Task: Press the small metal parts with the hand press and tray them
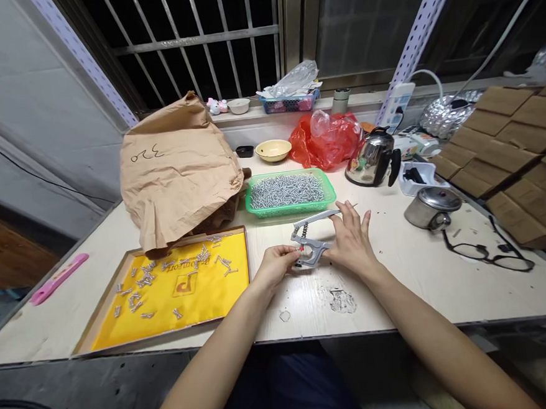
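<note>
My right hand (353, 239) grips the handles of grey snap-fastener pliers (311, 255), which have a coil spring and lie just above the table with their jaws toward the left. Pinched at those jaws, the fingers of my left hand (279, 260) are closed on something small; a red spot shows there, but the piece itself is too small to name. Behind both hands stands a green plastic basket (292, 210) full of small silvery metal pieces (286, 191). To the left, a shallow tray with a yellow lining (163, 312) bears scattered clusters of similar silvery pieces (204, 253).
A large brown paper bag (181, 167) leans behind the tray. A pink cutter (59, 279) lies at far left. Toward the right are a steel kettle (370, 158), a lidded metal mug (430, 209), eyeglasses (486, 255) and stacked cardboard (521, 143). A red plastic bag (327, 144) sits at the back.
</note>
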A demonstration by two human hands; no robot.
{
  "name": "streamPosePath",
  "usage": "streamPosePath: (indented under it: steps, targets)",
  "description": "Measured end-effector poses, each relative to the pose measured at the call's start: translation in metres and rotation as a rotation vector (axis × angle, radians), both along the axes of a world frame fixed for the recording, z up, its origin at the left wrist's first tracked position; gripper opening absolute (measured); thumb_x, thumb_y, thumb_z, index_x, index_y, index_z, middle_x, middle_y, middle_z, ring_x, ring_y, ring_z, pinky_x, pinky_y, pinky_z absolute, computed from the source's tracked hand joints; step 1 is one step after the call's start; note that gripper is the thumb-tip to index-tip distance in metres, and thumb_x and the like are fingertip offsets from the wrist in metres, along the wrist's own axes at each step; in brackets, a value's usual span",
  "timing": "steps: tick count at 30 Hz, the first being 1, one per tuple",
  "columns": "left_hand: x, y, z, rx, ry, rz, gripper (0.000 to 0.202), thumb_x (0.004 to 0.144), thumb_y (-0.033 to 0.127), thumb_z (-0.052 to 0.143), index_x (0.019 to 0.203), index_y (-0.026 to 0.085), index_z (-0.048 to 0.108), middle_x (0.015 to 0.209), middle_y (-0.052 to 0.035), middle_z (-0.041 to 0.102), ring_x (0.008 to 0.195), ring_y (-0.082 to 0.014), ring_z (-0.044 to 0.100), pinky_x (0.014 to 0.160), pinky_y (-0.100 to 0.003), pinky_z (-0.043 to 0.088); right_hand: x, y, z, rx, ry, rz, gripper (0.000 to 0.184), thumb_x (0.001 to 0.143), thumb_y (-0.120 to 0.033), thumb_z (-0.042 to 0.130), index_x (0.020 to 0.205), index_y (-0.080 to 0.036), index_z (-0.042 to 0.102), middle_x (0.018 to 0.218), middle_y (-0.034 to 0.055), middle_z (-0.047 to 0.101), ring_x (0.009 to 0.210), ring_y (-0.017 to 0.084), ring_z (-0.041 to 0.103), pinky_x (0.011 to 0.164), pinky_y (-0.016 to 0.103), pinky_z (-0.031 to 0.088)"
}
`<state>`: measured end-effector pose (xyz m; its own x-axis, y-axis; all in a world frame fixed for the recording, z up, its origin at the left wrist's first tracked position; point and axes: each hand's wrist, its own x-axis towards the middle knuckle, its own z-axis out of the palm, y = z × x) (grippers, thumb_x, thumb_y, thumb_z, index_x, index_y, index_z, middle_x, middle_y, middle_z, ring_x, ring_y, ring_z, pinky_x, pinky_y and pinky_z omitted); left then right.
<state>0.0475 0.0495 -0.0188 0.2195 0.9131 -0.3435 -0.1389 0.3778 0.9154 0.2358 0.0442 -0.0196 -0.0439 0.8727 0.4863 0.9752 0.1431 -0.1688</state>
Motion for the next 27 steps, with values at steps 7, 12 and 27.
streamPosePath:
  steps: [7,12,27]
  targets:
    - [0.001,-0.006,0.003,0.124,-0.005,0.081,0.041,0.050,0.009,0.073,0.081,0.015,0.047,0.051,0.0068,0.053,0.049,-0.0078,0.052,0.053,-0.019,0.039,-0.010,-0.004,0.002,-0.040,-0.048,-0.006,0.075,0.069,-0.063,0.044,0.120,-0.008,0.040,0.143,0.0197,0.017,0.133,0.034,0.009,0.101,0.062,-0.002]
    - [-0.001,-0.008,0.005,0.154,0.044,-0.003,0.044,0.053,0.009,0.071,0.086,0.016,0.044,0.053,0.0071,0.054,0.051,-0.0081,0.052,0.055,-0.020,0.040,-0.012,-0.006,0.001,-0.054,-0.082,0.013,0.075,0.069,-0.062,0.044,0.120,-0.007,0.039,0.144,0.0204,0.013,0.134,0.033,0.006,0.101,0.062,-0.004]
    - [-0.005,-0.003,0.013,-0.048,0.044,0.045,0.053,0.055,0.025,0.074,0.099,0.018,0.046,0.062,0.0026,0.059,0.050,-0.0092,0.053,0.043,-0.017,0.030,-0.009,-0.007,0.008,-0.143,-0.080,-0.055,0.040,0.068,-0.054,0.054,0.083,-0.017,0.052,0.077,0.0079,0.059,0.074,0.021,0.054,0.062,0.030,0.037]
